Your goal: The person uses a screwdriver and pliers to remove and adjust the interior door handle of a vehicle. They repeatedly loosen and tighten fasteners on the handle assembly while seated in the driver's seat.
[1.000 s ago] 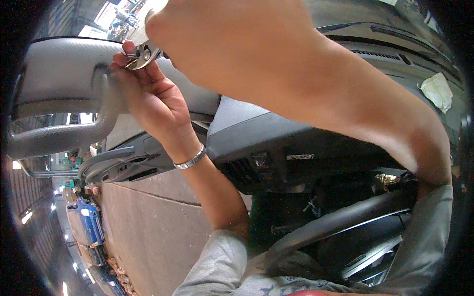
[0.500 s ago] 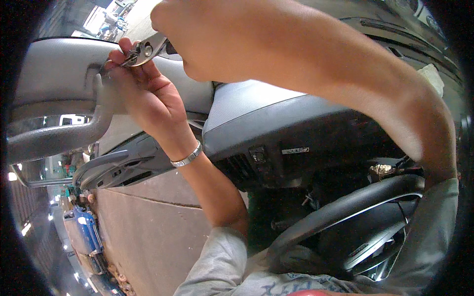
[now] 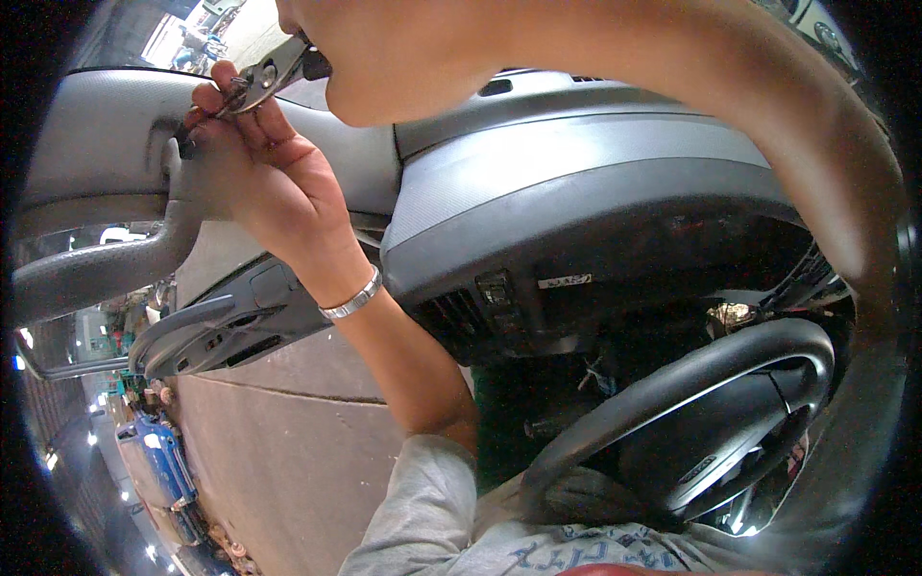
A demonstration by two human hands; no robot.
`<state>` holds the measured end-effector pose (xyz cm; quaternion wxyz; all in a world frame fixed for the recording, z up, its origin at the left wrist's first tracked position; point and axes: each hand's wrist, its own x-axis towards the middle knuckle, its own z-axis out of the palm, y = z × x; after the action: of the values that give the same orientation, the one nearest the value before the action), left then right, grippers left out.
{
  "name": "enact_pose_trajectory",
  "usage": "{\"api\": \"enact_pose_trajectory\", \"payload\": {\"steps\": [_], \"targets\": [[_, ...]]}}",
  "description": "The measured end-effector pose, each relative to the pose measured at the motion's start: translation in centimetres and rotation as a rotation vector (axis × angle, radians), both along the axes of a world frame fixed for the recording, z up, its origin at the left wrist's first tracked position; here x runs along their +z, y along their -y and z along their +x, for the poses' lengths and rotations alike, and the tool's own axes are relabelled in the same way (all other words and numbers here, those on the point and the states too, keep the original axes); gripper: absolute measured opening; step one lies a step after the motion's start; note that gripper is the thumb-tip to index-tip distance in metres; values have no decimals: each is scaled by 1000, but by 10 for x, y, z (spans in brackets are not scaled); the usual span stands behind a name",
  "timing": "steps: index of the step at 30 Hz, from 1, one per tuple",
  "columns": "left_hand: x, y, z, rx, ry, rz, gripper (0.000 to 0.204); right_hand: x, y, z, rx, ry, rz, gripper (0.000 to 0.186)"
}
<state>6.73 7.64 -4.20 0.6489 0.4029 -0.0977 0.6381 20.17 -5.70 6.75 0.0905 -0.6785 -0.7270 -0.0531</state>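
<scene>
Since half a second ago the view has closed in: the left hand (image 3: 264, 178) still pinches a small metal part against the pliers (image 3: 259, 82) gripped by the right hand (image 3: 384, 48) just above it, fingers closed.

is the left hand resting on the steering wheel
No, the left hand is raised by the grey pillar trim, far from the steering wheel.

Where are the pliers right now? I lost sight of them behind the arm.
In the head view, upper left: the pliers sit at the left hand fingertips, by the grey pillar trim.
</scene>
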Motion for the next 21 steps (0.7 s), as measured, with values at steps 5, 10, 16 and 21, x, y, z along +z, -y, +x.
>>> {"api": "enact_pose_trajectory", "payload": {"steps": [5,10,16,21], "targets": [[-1,-2,-1,-13,0,7,17,-11,-26,6,34,80,-71,19],[-1,3,-2,12,0,-37,18,-12,-35,8,47,121,-133,20],[2,4,-1,60,-72,21,23,5,-27,2,17,166,-195,21],[-1,4,2,-29,-20,25,23,35,19,-18,-172,26,-235,25]]}}
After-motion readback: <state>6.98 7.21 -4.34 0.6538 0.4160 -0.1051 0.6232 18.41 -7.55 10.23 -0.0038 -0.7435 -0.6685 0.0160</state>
